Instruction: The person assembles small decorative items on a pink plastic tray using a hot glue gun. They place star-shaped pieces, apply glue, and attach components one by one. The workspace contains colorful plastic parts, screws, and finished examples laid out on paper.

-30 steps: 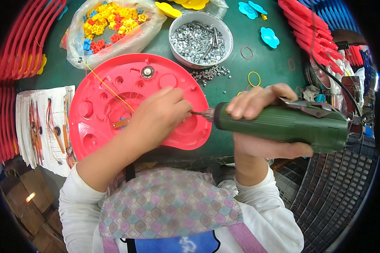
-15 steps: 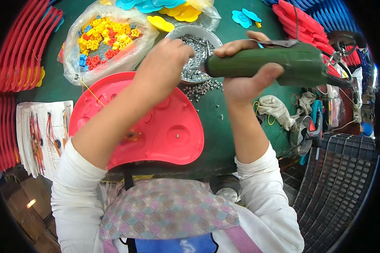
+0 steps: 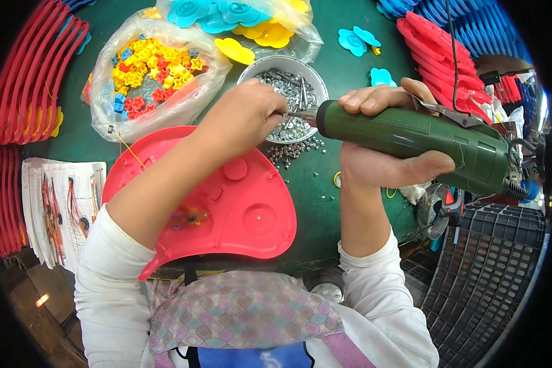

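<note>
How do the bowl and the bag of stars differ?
The bowl is white and round; the bag is clear, crumpled plastic. The bowl holds silvery metal parts; the bag, yellow, red and blue pieces. The bag looks wider than the bowl. Both are open and sit on the green table.

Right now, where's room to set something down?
Bare green tabletop lies low between the red plastic shell and right forearm, and between the white round bowl and turquoise flower-shaped pieces. Crowded: around the bowl, with silver metal parts, the left hand and green cylindrical screwdriver.
</note>
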### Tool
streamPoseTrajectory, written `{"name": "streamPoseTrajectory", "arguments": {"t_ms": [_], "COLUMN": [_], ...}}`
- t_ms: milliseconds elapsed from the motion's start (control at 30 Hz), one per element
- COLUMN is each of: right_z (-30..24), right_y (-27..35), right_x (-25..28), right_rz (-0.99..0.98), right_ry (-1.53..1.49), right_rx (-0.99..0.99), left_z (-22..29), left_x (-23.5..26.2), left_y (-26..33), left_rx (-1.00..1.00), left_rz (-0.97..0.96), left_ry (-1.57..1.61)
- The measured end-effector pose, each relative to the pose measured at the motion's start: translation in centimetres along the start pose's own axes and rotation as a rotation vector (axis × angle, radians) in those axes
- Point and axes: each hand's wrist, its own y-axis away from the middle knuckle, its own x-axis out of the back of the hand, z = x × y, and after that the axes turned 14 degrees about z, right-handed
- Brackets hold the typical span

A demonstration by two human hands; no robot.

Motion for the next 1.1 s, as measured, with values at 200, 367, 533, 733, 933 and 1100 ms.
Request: {"name": "streamPoseTrajectory", "arguments": {"t_ms": [200,367,533,733,933,1100], "right_z": [-0.4,0.5,0.5,-0.3,-0.8,0.0], "right_y": [0.6,0.8,0.6,0.6,2.6,4.8], "right_x": [-1.4,-2.1,-1.9,-2.5,-4.8,-6.7], "right_rz": [0.001,0.019,0.044,0.048,0.009,-0.054], "right_ry": [-0.080,-0.021,0.113,0.069,-0.077,-0.152], "right_rx": [-0.048,-0.050,-0.007,0.041,-0.089,-0.183], "left_z": [1.4,2.3,0.4,0.3,1.0,1.4], "left_x": [2.5,2.6,0.9,1.2,5.7,8.4], "left_y": [1.2,0.5,0.5,1.0,4.8,8.4], "left_rx": [0.254,0.358,0.045,-0.118,0.114,0.168], "left_rz": [-0.014,0.014,0.085,0.204,0.188,0.221], "left_ry": [0.151,0.184,-0.002,-0.140,0.028,0.009]}}
